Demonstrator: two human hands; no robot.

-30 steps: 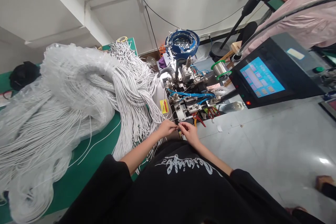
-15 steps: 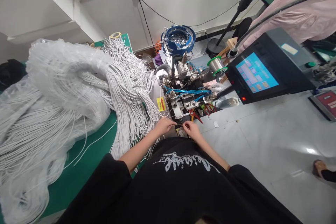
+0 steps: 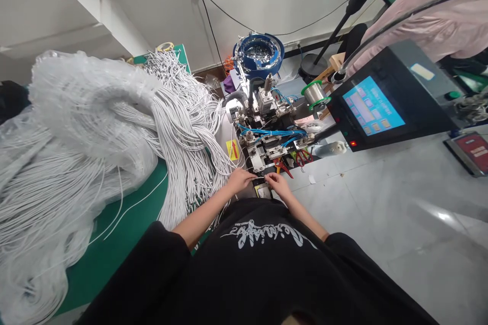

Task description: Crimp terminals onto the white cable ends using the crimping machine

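Observation:
My left hand [image 3: 241, 179] is closed in a pinch on a thin white cable [image 3: 260, 177], just in front of the machine [image 3: 263, 150]. At the other side of the short cable span, my right hand [image 3: 277, 183] pinches the same cable near what looks like its end. Both hands are close together, level with the machine's front edge. The cable's exact tip is too small to make out. Red-handled pliers [image 3: 284, 167] lie just beyond my right hand. A yellow label with a red arrow [image 3: 232, 150] is on the machine's left side.
Bundles of white cables [image 3: 186, 137], partly wrapped in clear plastic [image 3: 91, 96], cover the green table [image 3: 125, 223] at left. Behind the machine stands a blue bowl feeder [image 3: 259, 56]. A control box with a lit screen [image 3: 373, 104] and a wire spool [image 3: 315, 95] are at right, near a person in pink [image 3: 430, 15].
Both hands have risen slightly toward the machine, with the cable between them. The view has shifted a little. The foot at the right edge has gone out of view.

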